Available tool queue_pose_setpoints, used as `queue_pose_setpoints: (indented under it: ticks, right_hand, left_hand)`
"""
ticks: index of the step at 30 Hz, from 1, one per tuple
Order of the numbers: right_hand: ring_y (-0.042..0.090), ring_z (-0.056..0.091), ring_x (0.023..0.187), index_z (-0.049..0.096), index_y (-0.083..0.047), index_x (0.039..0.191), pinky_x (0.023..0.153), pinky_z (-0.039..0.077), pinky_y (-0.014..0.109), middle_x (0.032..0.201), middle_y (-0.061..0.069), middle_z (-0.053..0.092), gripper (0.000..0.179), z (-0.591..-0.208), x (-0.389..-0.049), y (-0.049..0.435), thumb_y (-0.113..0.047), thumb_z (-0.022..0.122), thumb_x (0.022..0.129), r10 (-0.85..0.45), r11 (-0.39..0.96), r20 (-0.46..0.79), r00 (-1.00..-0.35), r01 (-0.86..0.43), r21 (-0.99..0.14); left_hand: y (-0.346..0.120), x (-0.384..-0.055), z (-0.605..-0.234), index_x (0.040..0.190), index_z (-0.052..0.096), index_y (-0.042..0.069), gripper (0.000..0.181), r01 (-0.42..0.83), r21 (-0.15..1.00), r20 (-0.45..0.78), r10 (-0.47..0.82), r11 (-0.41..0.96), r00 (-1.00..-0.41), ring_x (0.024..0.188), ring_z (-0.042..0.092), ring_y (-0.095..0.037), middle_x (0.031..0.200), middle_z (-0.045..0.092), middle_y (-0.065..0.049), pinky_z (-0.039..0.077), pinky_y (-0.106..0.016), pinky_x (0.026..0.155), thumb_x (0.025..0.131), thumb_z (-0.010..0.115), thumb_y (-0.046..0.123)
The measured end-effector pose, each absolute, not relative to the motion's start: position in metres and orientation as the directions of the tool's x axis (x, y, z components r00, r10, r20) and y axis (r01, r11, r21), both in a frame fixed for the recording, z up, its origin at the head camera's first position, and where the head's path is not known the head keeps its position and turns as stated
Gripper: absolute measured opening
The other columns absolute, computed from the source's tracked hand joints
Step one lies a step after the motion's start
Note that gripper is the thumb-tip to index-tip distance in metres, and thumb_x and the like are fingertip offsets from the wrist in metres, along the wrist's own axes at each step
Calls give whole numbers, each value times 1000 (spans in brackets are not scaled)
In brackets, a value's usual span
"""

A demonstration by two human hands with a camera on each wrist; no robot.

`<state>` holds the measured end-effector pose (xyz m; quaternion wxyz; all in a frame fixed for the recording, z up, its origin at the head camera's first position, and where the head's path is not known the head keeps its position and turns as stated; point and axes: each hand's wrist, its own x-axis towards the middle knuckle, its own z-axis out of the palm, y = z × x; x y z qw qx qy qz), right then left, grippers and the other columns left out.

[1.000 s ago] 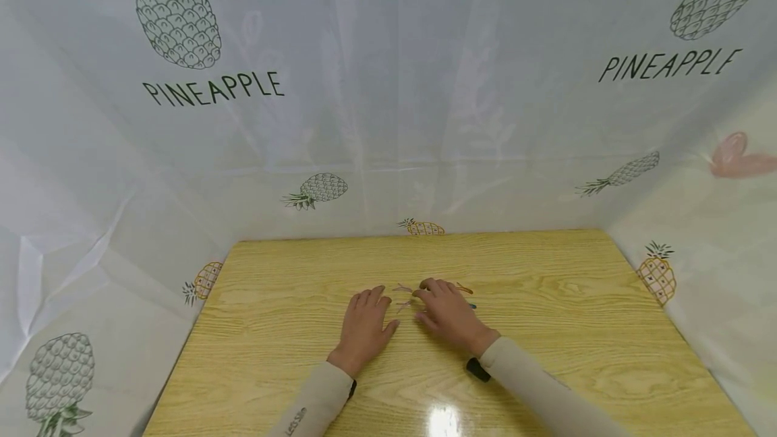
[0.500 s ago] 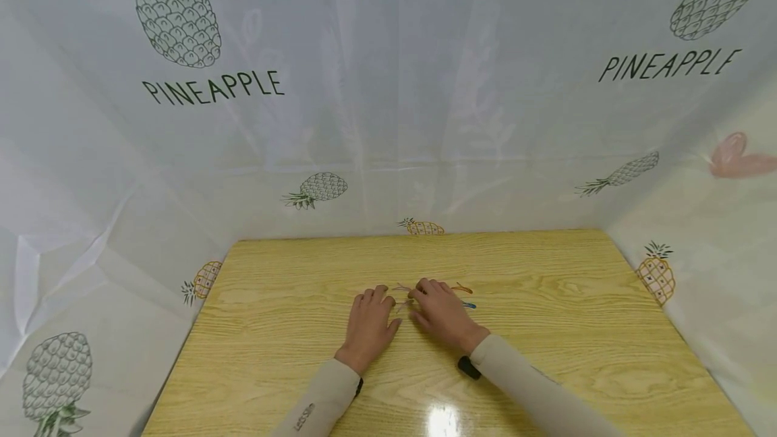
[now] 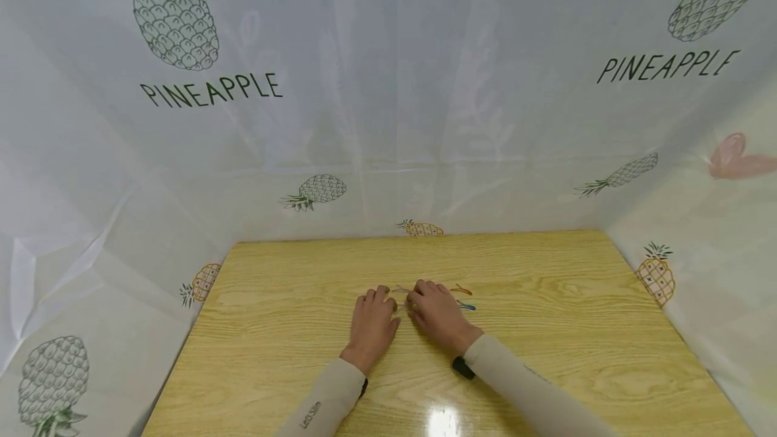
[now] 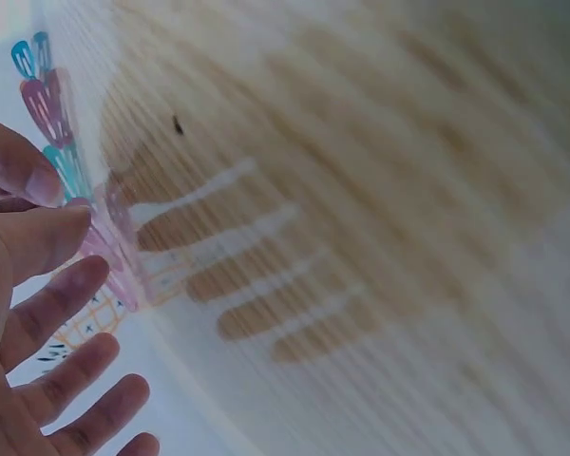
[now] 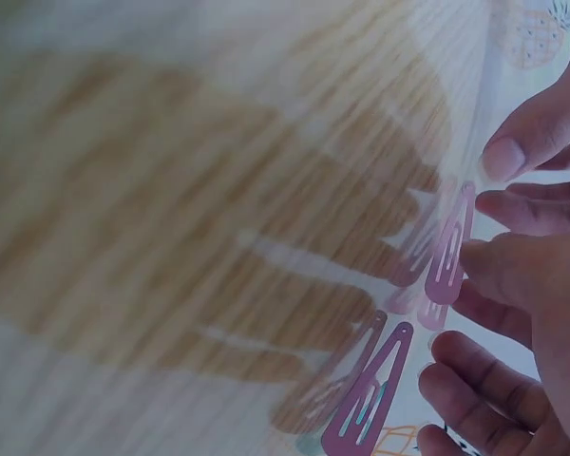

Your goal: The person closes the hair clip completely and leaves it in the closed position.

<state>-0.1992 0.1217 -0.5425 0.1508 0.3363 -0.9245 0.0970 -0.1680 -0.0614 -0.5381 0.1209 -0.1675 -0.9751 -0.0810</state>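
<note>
In the head view two small pale pink hair clips lie on the table between the hands, the far one point(image 3: 398, 289) and the near one point(image 3: 401, 307). The right hand point(image 3: 438, 310) is over their right ends. In the right wrist view its thumb and index finger meet at the edges of a pink snap hair clip point(image 5: 449, 252), and a mauve clip point(image 5: 369, 404) lies beside it. The left hand point(image 3: 373, 324) is just left of the clips, fingers spread and loosely bent, its fingertips close to the near clip's narrow end.
Right of the right hand lie an orange hair clip point(image 3: 462, 290) and a blue hair clip point(image 3: 467, 305). The wooden table point(image 3: 546, 329) is bordered by a white curtain point(image 3: 516, 106) with pineapple prints. A black device point(image 3: 463, 367) sits under the right wrist.
The right hand has shifted left, uncovering more of the orange and blue clips. The left hand has moved slightly right, so the gap between the hands is narrower.
</note>
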Motion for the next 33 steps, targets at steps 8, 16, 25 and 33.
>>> queue_pose_setpoints:
  ticks: [8,16,25,33]
  right_hand:
    - [20,60,85,73,-14,92,79,53,39,93,2,59,10,-543,-200,116,-14,83,94,-584,760,362,-726,-646,-71]
    - [20,59,84,70,-15,87,76,52,37,90,1,59,14,-541,-198,112,-12,82,94,-587,768,355,-727,-639,-38]
    - [18,57,81,71,-13,87,75,52,35,88,1,58,15,-538,-193,113,-15,86,90,-590,753,375,-715,-654,-64]
    - [17,60,81,71,-14,88,79,55,37,90,0,60,17,-532,-185,112,-14,88,88,-584,740,393,-710,-665,-102]
  left_hand:
    - [-55,-169,-538,94,80,18,11,332,103,239,301,938,-923,115,60,-25,130,65,-5,52,-45,97,89,88,25]
    - [-53,-171,-539,88,82,20,5,327,91,252,296,941,-921,112,61,-23,126,66,-2,53,-43,94,90,87,20]
    - [-61,-166,-541,98,77,18,15,317,165,305,257,934,-917,105,61,-23,116,65,-1,53,-44,94,90,87,25]
    - [-69,-161,-540,111,80,16,25,345,154,335,280,926,-900,108,59,-22,122,63,-2,53,-43,95,91,85,28]
